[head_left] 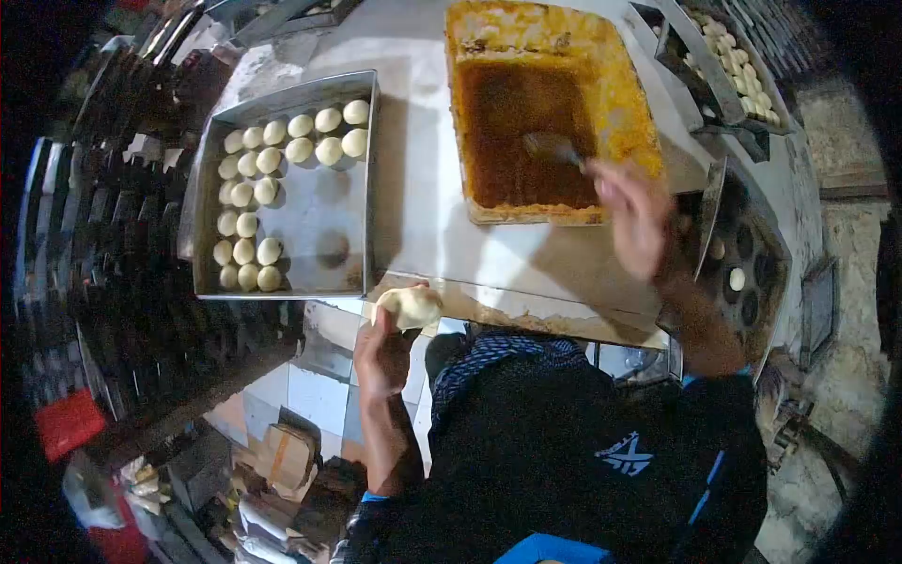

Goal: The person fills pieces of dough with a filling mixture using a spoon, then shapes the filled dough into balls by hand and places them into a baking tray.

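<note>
Flattened pale dough (410, 307) rests in my left hand (381, 359), just off the table's front edge. My right hand (639, 214), somewhat blurred, is closed around the handle of a small tool (554, 148), whose broad end is over the dark brown filling (517, 122). That filling lies in a large tub with a yellow-orange smeared wall (631, 103). To the left, a square metal tray (315, 211) holds several round dough balls (268, 160) along its left and back parts.
At the back right, metal trays (700, 61) hold more dough pieces (738, 70). A dark moulded pan (752, 240) with one pale ball (737, 279) is near my right forearm. Dark racks (122, 254) stand left; a cardboard box (289, 459) sits below.
</note>
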A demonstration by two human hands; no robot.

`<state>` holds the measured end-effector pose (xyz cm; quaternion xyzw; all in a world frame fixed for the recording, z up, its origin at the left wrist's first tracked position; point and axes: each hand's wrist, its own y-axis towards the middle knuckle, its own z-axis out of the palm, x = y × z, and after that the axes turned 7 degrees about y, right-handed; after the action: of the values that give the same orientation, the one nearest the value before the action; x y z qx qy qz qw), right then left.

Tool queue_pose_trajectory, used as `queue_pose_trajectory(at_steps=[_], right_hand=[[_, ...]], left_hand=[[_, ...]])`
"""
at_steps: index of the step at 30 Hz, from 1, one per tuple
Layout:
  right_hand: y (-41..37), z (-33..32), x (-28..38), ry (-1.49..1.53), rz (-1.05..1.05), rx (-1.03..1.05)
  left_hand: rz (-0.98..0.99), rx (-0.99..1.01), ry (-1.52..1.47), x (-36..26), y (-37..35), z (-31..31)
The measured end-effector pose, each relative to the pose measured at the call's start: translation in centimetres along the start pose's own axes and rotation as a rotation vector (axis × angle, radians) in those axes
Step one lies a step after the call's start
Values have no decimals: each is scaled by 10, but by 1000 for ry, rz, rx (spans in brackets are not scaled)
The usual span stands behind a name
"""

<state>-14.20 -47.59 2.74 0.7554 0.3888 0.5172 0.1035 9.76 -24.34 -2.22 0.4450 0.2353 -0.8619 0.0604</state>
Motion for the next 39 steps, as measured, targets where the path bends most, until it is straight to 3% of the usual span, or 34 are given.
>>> queue_pose_trajectory(at_steps=[3, 6, 9, 10, 11, 14, 16, 19, 23, 27, 28, 30, 32, 34, 39], right_hand=[[65, -18, -41, -420, 116, 669], [78, 17, -77, -514, 307, 997], [75, 45, -112, -518, 314, 1222], [70, 45, -116, -473, 365, 1267], [94, 38, -79, -419, 303, 1462], [62, 34, -109, -243, 275, 1372], [65, 28, -99, -264, 258, 1337], [82, 12, -91, -16, 257, 1257], [97, -20, -65, 332, 944, 1161], [89, -43, -26, 427, 1021, 1016], [80, -44, -18, 440, 944, 997], [44, -37, -1, 354, 480, 786], [6, -22, 6, 215, 147, 639], [-29, -4, 5, 24, -63, 563], [-108, 38, -31, -204, 53, 530]], left_hand=[[-11, 56, -16, 4, 17, 22], [-2, 79, 13, 13, 30, 39], [-1, -18, 14, 9, 35, 54], [10, -52, 29, 5, 34, 57], [11, -73, -1, 4, 34, 56], [33, -116, -53, 5, 33, 48], [40, -142, -44, 6, 34, 51], [73, -152, -16, -3, 30, 62], [102, -158, -7, -8, 33, 81], [108, -100, -92, -10, 39, 100], [89, -100, -86, -11, 38, 106], [7, -52, -96, -14, 37, 112], [-101, -16, -145, -19, 32, 115], [-174, 27, -245, -21, 31, 117], [-196, -266, -160, 13, 39, 88]])
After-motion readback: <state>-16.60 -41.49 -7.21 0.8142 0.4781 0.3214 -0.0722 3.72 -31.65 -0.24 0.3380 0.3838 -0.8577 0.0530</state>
